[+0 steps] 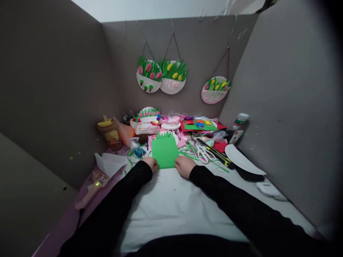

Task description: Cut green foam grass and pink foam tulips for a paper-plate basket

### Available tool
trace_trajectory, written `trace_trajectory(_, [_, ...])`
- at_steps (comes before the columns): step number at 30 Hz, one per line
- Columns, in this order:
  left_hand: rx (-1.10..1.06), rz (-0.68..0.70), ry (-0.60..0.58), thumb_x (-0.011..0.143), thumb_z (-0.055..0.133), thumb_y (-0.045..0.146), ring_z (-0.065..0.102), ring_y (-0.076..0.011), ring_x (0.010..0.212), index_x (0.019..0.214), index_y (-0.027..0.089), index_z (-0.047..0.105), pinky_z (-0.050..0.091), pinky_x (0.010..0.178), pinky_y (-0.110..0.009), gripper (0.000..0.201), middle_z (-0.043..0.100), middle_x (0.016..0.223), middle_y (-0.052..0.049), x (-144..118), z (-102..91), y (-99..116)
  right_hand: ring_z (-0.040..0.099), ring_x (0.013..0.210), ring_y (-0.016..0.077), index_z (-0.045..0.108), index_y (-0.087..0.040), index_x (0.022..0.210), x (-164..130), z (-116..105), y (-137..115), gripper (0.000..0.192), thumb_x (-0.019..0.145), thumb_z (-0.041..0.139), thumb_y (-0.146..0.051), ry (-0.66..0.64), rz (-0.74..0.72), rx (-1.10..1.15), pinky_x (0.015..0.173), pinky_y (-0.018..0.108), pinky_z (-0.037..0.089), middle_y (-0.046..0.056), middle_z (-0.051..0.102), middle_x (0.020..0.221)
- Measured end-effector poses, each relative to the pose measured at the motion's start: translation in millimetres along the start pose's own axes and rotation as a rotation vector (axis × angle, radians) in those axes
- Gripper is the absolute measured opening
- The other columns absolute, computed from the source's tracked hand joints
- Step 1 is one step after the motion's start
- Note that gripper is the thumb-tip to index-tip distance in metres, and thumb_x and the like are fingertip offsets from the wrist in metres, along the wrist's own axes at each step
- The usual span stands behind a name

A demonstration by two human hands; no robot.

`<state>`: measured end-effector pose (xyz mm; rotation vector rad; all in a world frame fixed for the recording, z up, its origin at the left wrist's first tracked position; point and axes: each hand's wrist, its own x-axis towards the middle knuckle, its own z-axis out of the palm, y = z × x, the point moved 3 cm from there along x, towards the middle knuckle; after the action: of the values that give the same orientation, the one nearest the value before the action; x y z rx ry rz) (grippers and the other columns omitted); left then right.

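1. Nearest us, a white cloth (171, 207) covers the table.
2. Our left hand (150, 164) and right hand (184, 166) each pinch a bottom corner of the green foam sheet (164, 152), fingers curled onto it; the sheet lies at the cloth's far edge.
3. Just right, white scissors (203, 153) lie among green scraps.
4. Farthest, three paper-plate flower baskets (160, 76) hang on the wall.

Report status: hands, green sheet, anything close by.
Left hand and right hand grip the green sheet by its near corners. Sheet lies flat on the white cloth. Scissors and green scraps lie just right.
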<state>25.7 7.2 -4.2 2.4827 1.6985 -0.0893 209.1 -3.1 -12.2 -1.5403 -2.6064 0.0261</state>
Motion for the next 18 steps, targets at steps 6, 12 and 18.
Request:
trace_trajectory(6, [-0.002, -0.03, 0.007, 0.07, 0.044, 0.028, 0.059, -0.0175, 0.068, 0.068, 0.018, 0.066, 0.04, 0.059, -0.024, 0.024, 0.066, 0.069, -0.005, -2, -1.3, -6, 0.054, 0.08, 0.0184, 0.059, -0.015, 0.077, 1, -1, 3, 0.025, 0.084, 0.04, -0.031, 0.002, 0.045, 0.01, 0.067, 0.027, 0.034, 0.009, 0.062, 0.082])
trace_trajectory(12, [-0.001, -0.07, 0.001, 0.067, 0.044, 0.026, 0.059, -0.0193, 0.068, 0.069, 0.019, 0.065, 0.04, 0.058, -0.026, 0.022, 0.065, 0.069, -0.006, -4, -1.1, -7, 0.054, 0.076, 0.017, 0.058, -0.016, 0.074, 3, 0, 6, 0.025, 0.082, 0.043, -0.034, 0.005, 0.056, 0.021, 0.063, 0.026, 0.031, 0.007, 0.061, 0.079])
trace_trajectory(18, [0.007, -0.126, -0.046, 0.066, 0.048, 0.028, 0.057, -0.0199, 0.068, 0.077, 0.018, 0.063, 0.041, 0.058, -0.027, 0.02, 0.062, 0.07, -0.006, -6, -5.3, -8, 0.05, 0.067, 0.0147, 0.056, -0.017, 0.07, 3, 3, 16, 0.028, 0.078, 0.047, -0.042, 0.01, 0.099, 0.063, 0.055, 0.025, 0.028, 0.004, 0.057, 0.072])
